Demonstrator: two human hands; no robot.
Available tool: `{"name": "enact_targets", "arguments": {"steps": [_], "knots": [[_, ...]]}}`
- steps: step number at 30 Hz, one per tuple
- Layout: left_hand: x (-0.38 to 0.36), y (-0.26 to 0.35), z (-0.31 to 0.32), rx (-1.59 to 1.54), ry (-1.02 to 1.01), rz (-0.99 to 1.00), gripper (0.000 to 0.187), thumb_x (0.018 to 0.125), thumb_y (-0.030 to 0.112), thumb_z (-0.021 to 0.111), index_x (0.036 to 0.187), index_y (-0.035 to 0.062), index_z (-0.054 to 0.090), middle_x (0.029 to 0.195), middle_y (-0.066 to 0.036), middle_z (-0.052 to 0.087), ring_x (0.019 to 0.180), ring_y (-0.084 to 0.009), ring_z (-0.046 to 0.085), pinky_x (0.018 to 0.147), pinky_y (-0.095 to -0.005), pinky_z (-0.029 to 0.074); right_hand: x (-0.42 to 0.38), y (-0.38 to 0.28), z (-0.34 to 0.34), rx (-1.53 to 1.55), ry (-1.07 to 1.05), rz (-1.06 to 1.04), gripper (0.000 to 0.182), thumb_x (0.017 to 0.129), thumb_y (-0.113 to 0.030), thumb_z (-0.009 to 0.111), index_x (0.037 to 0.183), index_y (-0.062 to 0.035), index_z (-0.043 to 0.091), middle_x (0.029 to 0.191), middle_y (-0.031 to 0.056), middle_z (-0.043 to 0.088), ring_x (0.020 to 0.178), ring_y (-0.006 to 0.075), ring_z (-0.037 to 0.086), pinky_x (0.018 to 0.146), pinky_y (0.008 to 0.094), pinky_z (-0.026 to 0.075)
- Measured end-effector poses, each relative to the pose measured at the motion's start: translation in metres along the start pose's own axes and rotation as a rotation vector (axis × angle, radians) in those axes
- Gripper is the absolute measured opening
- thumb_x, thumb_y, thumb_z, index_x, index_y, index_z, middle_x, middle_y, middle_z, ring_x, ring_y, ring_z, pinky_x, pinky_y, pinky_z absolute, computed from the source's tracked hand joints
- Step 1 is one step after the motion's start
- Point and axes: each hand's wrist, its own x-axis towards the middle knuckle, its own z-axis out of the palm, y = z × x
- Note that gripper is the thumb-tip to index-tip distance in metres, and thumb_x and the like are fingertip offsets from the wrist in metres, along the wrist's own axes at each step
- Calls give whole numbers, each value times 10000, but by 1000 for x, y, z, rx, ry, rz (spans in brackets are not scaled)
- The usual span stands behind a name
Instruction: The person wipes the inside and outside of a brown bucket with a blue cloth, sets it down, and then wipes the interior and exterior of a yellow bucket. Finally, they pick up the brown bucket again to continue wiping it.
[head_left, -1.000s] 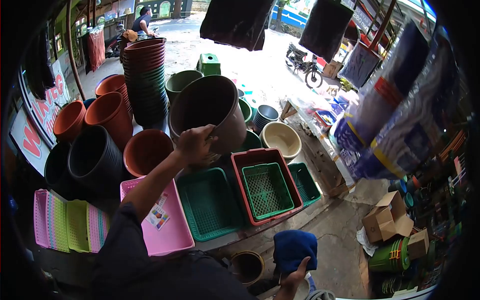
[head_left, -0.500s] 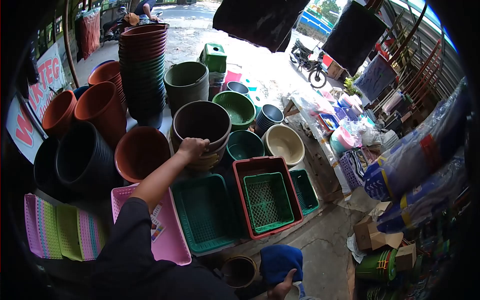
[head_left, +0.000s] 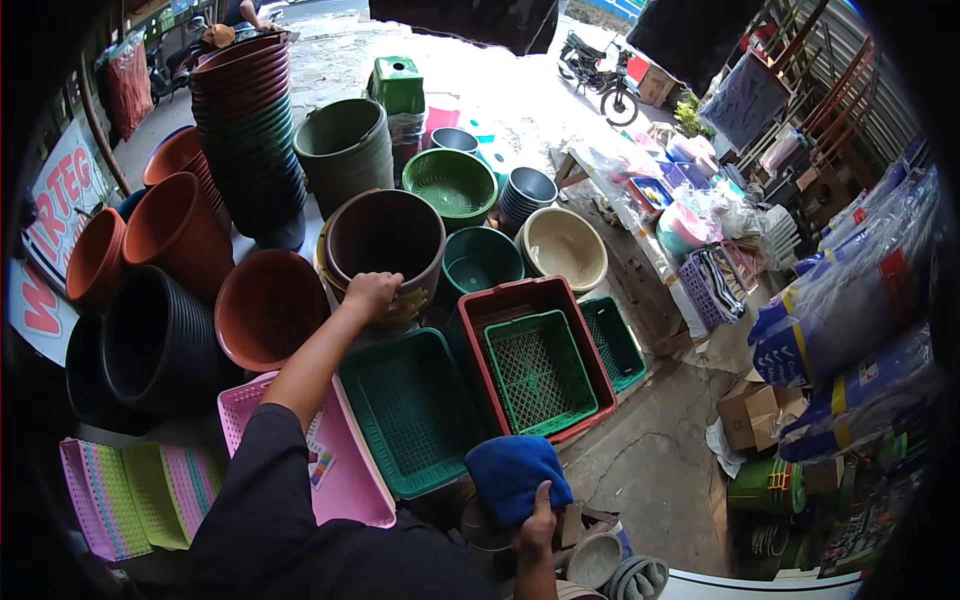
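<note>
My left hand is closed on the near rim of a dark brown plastic pot. This pot sits on top of a nested stack, with yellowish rims showing beneath it. My right hand grips a folded blue cloth, thumb pressed on its near side. The cloth is just in front of the red basin, which has a green mesh basket inside. Below my left forearm lie a pink tray and a dark green basket.
Orange pots, black pots and a tall pot stack crowd the left. Green and cream basins stand behind. Wrapped goods hang at the right. A motorcycle and another person are farther back.
My right hand has risen and moved forward with the blue cloth, toward the red basin. My left hand stays on the pot's rim. The camera view has shifted.
</note>
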Motion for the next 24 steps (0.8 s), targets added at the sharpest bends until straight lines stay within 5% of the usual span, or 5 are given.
{"name": "enact_targets", "arguments": {"steps": [4, 7, 11, 18, 24], "knots": [[-4, 11, -6, -23, -53, -51, 494, 806, 514, 638, 1122, 146, 545, 977, -81, 650, 970, -262, 644, 833, -412, 476, -2, 9, -17, 24, -9, -70, 589, 1001, -422, 406, 1371, 34, 364, 1339, 220, 488, 1182, 340, 543, 1031, 467, 429], [-18, 24, 19, 44, 238, -44, 724, 771, 358, 721, 1379, 169, 376, 1322, -115, 418, 1257, -274, 387, 1010, -478, 277, -2, 18, -50, 88, 45, -78, 583, 1000, -421, 410, 1352, 43, 392, 1318, 212, 512, 1167, 332, 557, 1027, 459, 434], [-58, 114, 11, -78, 440, 117, 663, 794, 247, 691, 1371, 153, 378, 1332, -134, 401, 1255, -302, 383, 1009, -493, 278, -8, 28, -99, 204, 70, -102, 563, 996, -418, 422, 1321, 41, 443, 1299, 194, 540, 1168, 315, 563, 1020, 449, 439], [-180, 295, 40, -748, 90, 620, 323, 801, 49, 633, 1115, 93, 573, 1121, -133, 564, 1065, -325, 549, 887, -424, 452, -49, 52, -201, 607, 193, -25, 453, 976, -356, 493, 1253, 0, 532, 1227, 147, 604, 1101, 281, 606, 997, 421, 456], [-261, 372, 99, -796, -606, 698, 255, 848, 79, 581, 1100, 44, 565, 1042, -194, 599, 1006, -364, 575, 847, -419, 481, -69, 131, -288, 846, 278, -1, 402, 919, -286, 570, 1226, -27, 551, 1206, 130, 608, 1122, 290, 578, 1012, 439, 429]]}}
